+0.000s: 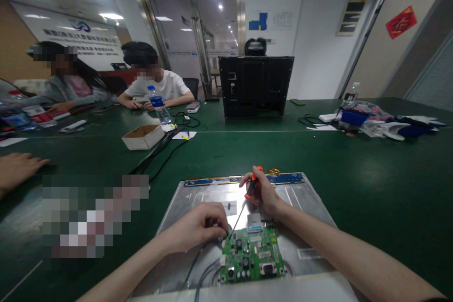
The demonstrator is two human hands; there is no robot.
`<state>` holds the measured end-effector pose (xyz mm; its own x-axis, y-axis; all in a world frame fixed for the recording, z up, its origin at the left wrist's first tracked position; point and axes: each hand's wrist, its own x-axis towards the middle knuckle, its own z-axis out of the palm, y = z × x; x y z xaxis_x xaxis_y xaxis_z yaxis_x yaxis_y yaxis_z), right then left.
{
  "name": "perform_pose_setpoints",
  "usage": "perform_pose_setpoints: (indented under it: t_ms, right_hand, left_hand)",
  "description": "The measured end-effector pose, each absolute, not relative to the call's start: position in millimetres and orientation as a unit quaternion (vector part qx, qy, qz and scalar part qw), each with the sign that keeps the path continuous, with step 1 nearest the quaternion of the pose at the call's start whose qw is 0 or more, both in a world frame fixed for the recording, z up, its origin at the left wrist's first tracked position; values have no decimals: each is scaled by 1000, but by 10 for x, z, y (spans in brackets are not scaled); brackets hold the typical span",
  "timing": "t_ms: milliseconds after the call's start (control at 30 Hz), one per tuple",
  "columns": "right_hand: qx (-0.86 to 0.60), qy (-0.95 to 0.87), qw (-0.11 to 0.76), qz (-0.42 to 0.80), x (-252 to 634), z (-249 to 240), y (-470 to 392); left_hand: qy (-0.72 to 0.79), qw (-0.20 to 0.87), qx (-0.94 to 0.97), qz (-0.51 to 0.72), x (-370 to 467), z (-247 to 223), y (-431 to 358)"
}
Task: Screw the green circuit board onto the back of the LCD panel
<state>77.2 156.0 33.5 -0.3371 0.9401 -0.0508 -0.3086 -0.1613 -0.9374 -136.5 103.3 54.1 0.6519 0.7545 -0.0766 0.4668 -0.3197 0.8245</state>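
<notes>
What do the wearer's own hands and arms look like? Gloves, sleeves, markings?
Left hand and right hand are both bare: no gloves, and no rings or watch that I can make out. Left forearm and right forearm are uncovered as far as they clearly show, with no visible markings or straps.

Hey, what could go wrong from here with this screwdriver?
The right hand holds a screwdriver with its tip near a corner of the green circuit board; a slip could scratch the board. The left hand is close to that tip, so its fingers might get poked.
</notes>
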Motion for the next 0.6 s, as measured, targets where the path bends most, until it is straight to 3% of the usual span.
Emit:
perform_pose_setpoints:
  t_ms: [600]
  right_hand:
    - [-318,-441,478,691,770,491,1518]
  left_hand:
    - [404,437,788,158,-1334,619,1036]
